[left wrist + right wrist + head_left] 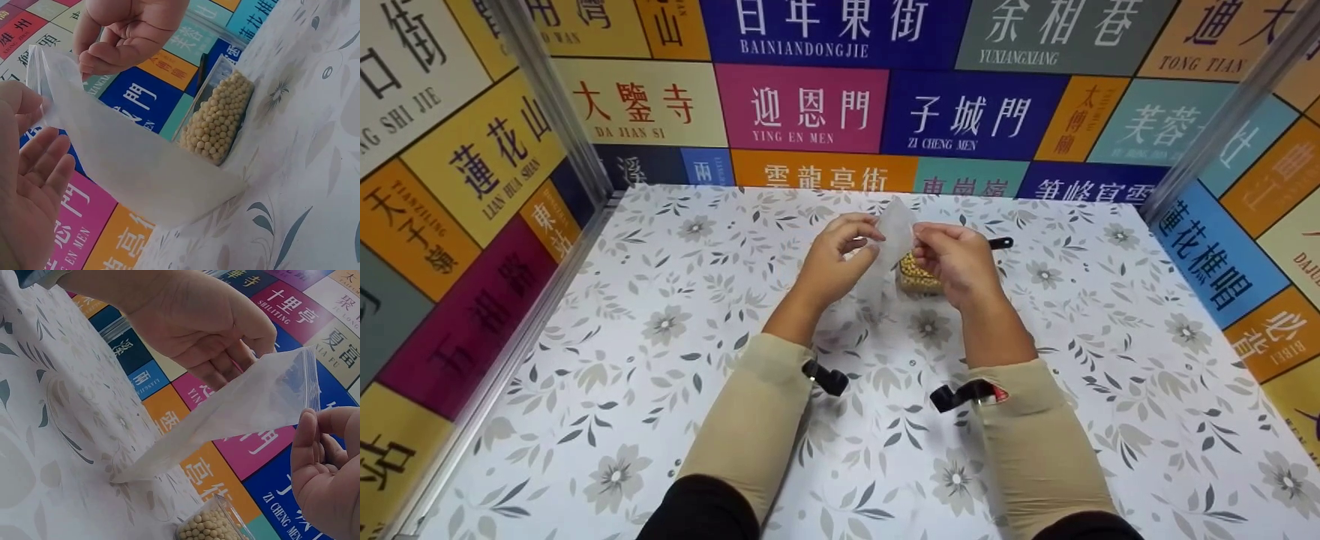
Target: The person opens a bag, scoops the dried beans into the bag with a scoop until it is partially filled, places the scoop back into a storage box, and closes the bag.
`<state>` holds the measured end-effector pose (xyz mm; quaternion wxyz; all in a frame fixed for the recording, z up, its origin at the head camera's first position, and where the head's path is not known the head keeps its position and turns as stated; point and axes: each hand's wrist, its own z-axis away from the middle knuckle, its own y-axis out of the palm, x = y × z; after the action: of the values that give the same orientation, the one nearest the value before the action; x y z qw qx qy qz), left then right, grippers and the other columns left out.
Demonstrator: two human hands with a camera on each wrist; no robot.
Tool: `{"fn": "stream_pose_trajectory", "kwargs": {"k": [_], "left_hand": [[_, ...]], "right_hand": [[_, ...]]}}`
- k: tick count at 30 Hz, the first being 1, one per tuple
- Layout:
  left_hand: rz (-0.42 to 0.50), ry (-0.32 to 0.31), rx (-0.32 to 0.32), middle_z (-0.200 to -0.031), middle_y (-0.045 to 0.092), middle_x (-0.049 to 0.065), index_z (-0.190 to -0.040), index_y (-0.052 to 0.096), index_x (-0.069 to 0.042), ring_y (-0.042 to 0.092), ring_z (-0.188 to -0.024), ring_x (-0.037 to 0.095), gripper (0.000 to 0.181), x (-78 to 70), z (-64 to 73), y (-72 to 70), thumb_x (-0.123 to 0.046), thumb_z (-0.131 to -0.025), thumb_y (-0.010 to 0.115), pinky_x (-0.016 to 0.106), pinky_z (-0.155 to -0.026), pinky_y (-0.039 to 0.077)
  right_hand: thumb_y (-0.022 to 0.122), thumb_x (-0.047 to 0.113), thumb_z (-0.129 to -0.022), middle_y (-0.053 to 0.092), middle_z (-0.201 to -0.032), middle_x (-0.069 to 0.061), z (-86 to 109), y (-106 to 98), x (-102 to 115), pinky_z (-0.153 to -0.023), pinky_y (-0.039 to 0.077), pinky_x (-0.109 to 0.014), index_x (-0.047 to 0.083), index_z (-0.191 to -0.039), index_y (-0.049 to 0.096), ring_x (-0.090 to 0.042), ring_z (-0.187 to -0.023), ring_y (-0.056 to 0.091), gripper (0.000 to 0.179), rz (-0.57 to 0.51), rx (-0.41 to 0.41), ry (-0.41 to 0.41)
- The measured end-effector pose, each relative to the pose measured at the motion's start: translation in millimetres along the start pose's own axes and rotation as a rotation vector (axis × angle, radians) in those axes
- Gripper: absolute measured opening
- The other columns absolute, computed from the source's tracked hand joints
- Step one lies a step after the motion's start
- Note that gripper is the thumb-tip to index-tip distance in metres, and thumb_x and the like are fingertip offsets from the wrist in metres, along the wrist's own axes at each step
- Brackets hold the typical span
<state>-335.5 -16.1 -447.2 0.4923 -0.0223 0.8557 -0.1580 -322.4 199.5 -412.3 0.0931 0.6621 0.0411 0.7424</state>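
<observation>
A translucent zip-lock bag (894, 232) hangs upright between both hands, its lower end down at the tablecloth. My left hand (840, 259) holds one side of the bag near its zip edge, thumb and fingertips at the plastic. On the opposite side, my right hand (956, 259) pinches the zip edge (311, 382) between thumb and curled fingers. The bag's mouth is slightly parted in the right wrist view, and no contents show inside. Just behind the bag stands a clear plastic box (230, 509) of soybeans (216, 121), partly hidden by the right hand in the head view.
A black handle (1002, 243) sticks out to the right beyond the right hand, its other end hidden. The table has a white floral cloth (660, 390). Panels with street names (802, 109) stand at the back and both sides, joined by metal corner posts.
</observation>
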Motion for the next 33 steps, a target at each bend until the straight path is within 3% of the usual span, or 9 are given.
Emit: {"fn": "stream_pose_trajectory", "kwargs": {"k": [10, 16, 21, 25, 29, 33], "left_hand": [[0.059, 0.015, -0.019, -0.146, 0.066, 0.009, -0.109, 0.076, -0.010, 0.060, -0.138, 0.015, 0.014, 5.1, -0.1, -0.4, -0.022, -0.103, 0.070, 0.033, -0.115, 0.056], [0.056, 0.042, -0.032, -0.146, 0.067, 0.005, -0.109, 0.076, -0.008, 0.063, -0.135, 0.015, 0.017, 6.0, 0.7, -1.2, -0.023, -0.104, 0.070, 0.031, -0.114, 0.056], [0.065, 0.040, -0.063, -0.145, 0.068, 0.007, -0.109, 0.076, -0.008, 0.065, -0.134, 0.016, 0.016, 7.0, 0.1, -1.5, -0.022, -0.104, 0.069, 0.039, -0.115, 0.057], [0.067, 0.019, -0.084, -0.143, 0.069, 0.005, -0.108, 0.076, -0.008, 0.064, -0.135, 0.016, 0.014, 7.4, -0.9, -1.9, -0.020, -0.103, 0.069, 0.032, -0.115, 0.056], [0.083, -0.004, -0.095, -0.142, 0.070, 0.006, -0.107, 0.076, -0.007, 0.065, -0.135, 0.017, 0.013, 7.8, -0.8, -1.7, -0.018, -0.103, 0.070, 0.029, -0.114, 0.055], [0.117, -0.005, -0.102, -0.142, 0.070, 0.010, -0.107, 0.076, -0.006, 0.066, -0.134, 0.020, 0.013, 9.1, -0.7, -0.6, -0.017, -0.103, 0.070, 0.040, -0.116, 0.056]], "right_hand": [[0.077, 0.019, -0.100, 0.074, -0.089, -0.005, -2.6, -1, -2, -0.069, 0.063, -0.023, 0.003, -0.115, 0.076, -0.013, -0.075, 0.069, 0.022, -0.019, -0.014, 0.006], [0.074, 0.022, -0.102, 0.073, -0.093, -0.006, -4.9, -5, -2, -0.072, 0.064, -0.024, -0.001, -0.124, 0.073, -0.014, -0.077, 0.069, 0.031, 0.010, -0.028, -0.004], [0.070, 0.025, -0.105, 0.071, -0.098, -0.008, -9.3, -16, 2, -0.080, 0.065, -0.025, 0.001, -0.127, 0.071, -0.016, -0.084, 0.069, 0.032, 0.021, -0.086, -0.071], [0.071, 0.020, -0.105, 0.073, -0.104, -0.007, -15.2, -29, 5, -0.089, 0.064, -0.026, 0.001, -0.131, 0.070, -0.018, -0.096, 0.071, 0.033, 0.014, -0.117, -0.153], [0.073, 0.026, -0.103, 0.076, -0.114, -0.001, -20.4, -46, 3, -0.101, 0.059, -0.026, 0.008, -0.135, 0.072, -0.014, -0.109, 0.071, 0.036, 0.170, -0.164, -0.209], [0.072, 0.032, -0.103, 0.074, -0.133, -0.005, -26.2, -62, 2, -0.112, 0.053, -0.026, 0.012, -0.138, 0.071, -0.013, -0.124, 0.067, 0.040, 0.362, -0.207, -0.284]]}}
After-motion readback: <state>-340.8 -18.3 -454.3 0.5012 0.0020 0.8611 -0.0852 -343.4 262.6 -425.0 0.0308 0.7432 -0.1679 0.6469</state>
